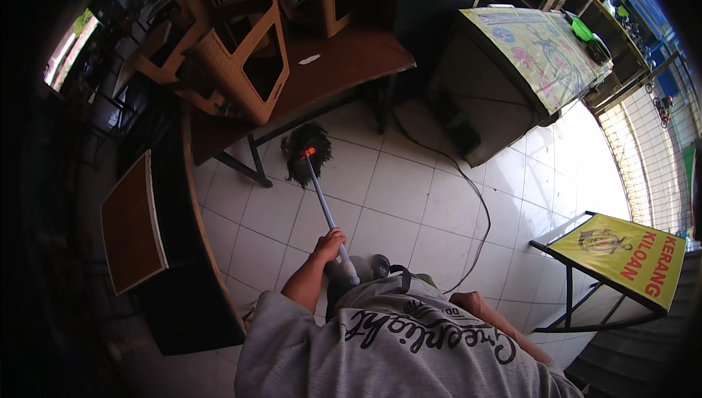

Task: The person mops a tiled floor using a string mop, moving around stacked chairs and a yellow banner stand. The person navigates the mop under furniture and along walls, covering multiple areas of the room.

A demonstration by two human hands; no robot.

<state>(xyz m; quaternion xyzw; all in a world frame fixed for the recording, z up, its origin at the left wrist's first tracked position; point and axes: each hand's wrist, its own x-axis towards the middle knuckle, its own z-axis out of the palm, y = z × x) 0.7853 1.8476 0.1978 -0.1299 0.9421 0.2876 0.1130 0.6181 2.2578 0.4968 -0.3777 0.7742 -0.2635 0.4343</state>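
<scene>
My left hand [330,244] is wrapped around the pale blue handle of a string mop [322,195]. The handle's end cap is close to my waist. Lying on the white tiled floor [395,184], the dark mop head [307,154] with its orange socket is beside the legs of a brown-topped table [351,69]. By my right side, my right hand [469,302] is only partly visible; its fingers are hidden, and whether it holds anything cannot be told.
Upturned brown plastic stools [241,77] rest on the table. A black cable [485,208] curves over the floor. At right stand a banner-covered counter [532,52] and a yellow sign on a black frame [620,258]. A black partition [189,255] borders the left.
</scene>
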